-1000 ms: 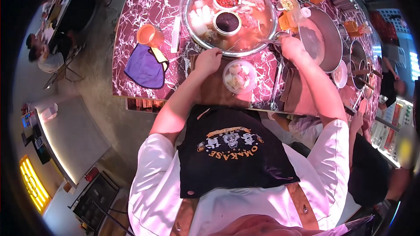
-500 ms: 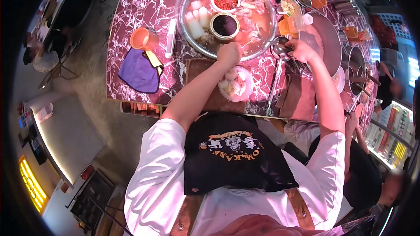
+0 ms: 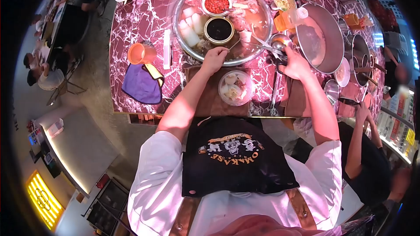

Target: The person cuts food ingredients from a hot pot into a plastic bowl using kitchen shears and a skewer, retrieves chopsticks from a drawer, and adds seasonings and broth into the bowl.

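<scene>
Marbled table (image 3: 144, 22) holds a big round tray (image 3: 243, 61). At the tray's near edge, the left hand (image 3: 214, 59) pinches a thin stick (image 3: 234, 44); the right hand (image 3: 296, 64) grips what look like scissors (image 3: 267, 47), tips by pale food (image 3: 246, 36) inside the tray. Small, slow snips seem best.

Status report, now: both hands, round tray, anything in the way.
Left hand pinching thin pick; right hand gripping metal tool. Round tray holding food. Possible obstacle: dark sauce bowl, near pick.
</scene>
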A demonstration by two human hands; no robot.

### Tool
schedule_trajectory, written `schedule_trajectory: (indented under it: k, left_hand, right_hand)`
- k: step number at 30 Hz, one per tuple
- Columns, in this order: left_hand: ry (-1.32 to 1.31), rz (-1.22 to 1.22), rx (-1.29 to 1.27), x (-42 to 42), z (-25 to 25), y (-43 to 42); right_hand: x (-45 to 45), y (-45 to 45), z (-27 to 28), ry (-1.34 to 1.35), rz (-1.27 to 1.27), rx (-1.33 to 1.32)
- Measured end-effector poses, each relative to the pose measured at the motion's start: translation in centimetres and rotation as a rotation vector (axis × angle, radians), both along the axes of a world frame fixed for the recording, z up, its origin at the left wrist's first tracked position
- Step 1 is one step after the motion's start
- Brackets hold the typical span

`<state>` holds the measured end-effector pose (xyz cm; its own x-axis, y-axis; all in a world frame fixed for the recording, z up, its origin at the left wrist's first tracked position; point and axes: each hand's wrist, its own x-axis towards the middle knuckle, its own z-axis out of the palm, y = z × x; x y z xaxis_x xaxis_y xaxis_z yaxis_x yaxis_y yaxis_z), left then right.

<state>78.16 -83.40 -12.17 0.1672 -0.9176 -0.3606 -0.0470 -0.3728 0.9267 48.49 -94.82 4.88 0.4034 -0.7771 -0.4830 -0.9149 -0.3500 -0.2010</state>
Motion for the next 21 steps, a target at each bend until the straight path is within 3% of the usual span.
schedule_trajectory:
  k: [8,12,15,18,21]
  left_hand:
    - [-0.368,0.05,-0.124,-2.8,0.1,-0.1]
    - [-0.23,0.141,-0.1,-2.3,0.8,-0.2]
    - [0.092,0.095,0.073,-0.9,2.0,-0.3]
    - [0.136,0.092,0.039,-0.7,1.8,-0.3]
    - [0.087,0.094,0.062,-1.2,2.7,-0.3]
  right_hand:
    - [1.2,2.0,-4.8,-0.169,-0.133,0.036]
    - [-1.3,3.1,-3.6,-0.202,-0.099,-0.005]
    - [-3.6,2.9,-2.7,-0.227,-0.125,0.02]
    - [-0.8,3.7,0.9,-0.099,-0.113,-0.004]
    - [0.5,3.4,-1.6,-0.093,-0.072,-0.032]
